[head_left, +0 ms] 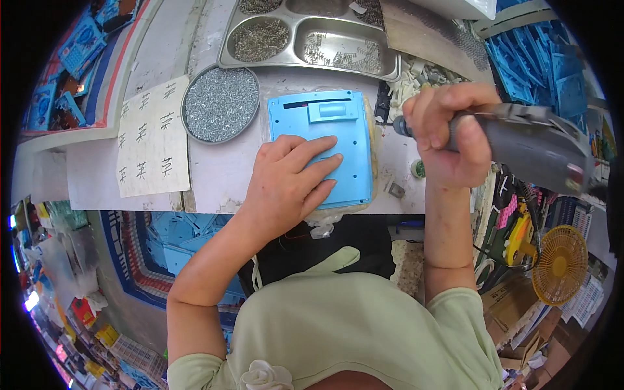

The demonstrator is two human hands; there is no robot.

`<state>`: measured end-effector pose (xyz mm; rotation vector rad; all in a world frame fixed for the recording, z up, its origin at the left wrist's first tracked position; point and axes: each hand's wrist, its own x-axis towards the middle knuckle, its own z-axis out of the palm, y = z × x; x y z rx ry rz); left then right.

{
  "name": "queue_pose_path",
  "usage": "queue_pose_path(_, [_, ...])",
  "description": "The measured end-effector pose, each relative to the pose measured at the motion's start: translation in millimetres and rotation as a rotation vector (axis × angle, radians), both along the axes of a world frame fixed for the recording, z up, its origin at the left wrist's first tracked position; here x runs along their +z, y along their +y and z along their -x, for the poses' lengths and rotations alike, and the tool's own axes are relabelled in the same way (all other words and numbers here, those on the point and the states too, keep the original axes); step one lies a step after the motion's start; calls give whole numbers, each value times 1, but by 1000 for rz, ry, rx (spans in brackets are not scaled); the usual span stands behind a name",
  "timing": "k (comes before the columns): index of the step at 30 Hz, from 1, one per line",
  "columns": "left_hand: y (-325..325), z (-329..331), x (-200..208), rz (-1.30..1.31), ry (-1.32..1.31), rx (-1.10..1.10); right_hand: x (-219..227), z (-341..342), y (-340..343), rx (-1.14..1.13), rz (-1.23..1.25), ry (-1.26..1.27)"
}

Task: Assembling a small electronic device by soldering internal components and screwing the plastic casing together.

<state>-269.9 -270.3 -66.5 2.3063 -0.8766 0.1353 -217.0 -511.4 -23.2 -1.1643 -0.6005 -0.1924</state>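
Head view here, and some bits are tough to make out: the dark tip of the chunky grey handheld power tool [539, 146] is too blurry to read, and its back end gets lost near the dark rim. The left hand [286, 175] covers the lower left of the flat light-blue plastic panel [354, 156], so I can't tell what's under there.

The panel sits right beneath that left hand, which lies open on it, fingers a bit spread. The right hand [450, 133] is off to the panel's right, wrapped tight around the tool, tip aimed left and not touching the panel. So the hands are well apart.

As for the panel, it's roughly rectangular with rounded corners, a long dark slot near the top, a raised rectangular block beside it and a few small dark holes. It's lying on a pad wrapped in clear plastic [372, 130], on the whitish desk [221, 175].
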Motion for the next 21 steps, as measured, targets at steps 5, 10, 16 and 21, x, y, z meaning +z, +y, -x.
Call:
queue_pose_path(5, [-4, -1, 2, -9, 3, 8, -19, -3, 8, -60, 120, 62])
queue_pose_path(10, [-2, 1, -2, 21, 21, -2, 16, 43, -2, 47, -7, 226])
queue_pose_path(16, [-7, -51, -2, 148, -65, 181, 10, 50, 5, 13, 37, 211])
queue_pose_path(21, [23, -52, 34, -47, -351, 146, 47, 27, -13, 35, 50, -33])
